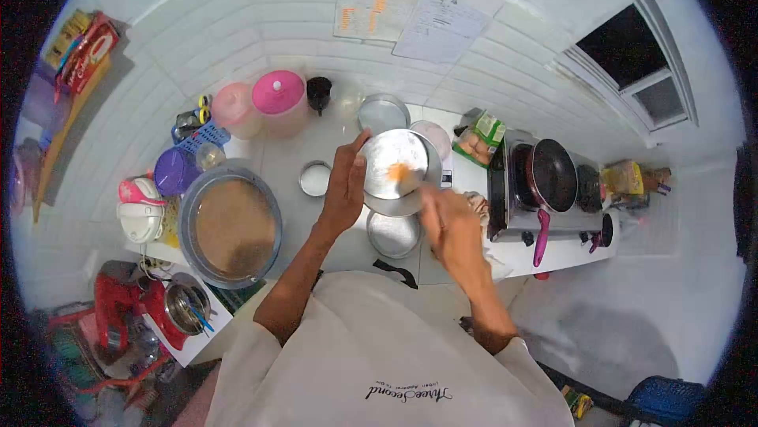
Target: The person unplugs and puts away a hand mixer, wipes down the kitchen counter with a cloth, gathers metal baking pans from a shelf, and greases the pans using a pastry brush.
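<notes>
My left hand (346, 185) grips the left rim of a round metal pan (387, 155), which is tilted so that its inside shows. At the right side of the pan, my right hand (450, 218) is closed on a brush, blurred by motion. An orange patch, perhaps the brush's bristles, shows against the pan's inner face. More round metal pans lie around it: one behind (384, 114), one nearer to me (394, 235), and a small ring-shaped tin (316, 179) to the left.
A large tub of brown mixture (237, 226) stands left. Behind it are a purple container (178, 171) and a pink-lidded container (279, 95). On the right are a bag of eggs (478, 143) and a stove with a black frying pan (551, 174). A black strip (395, 272) lies at the front.
</notes>
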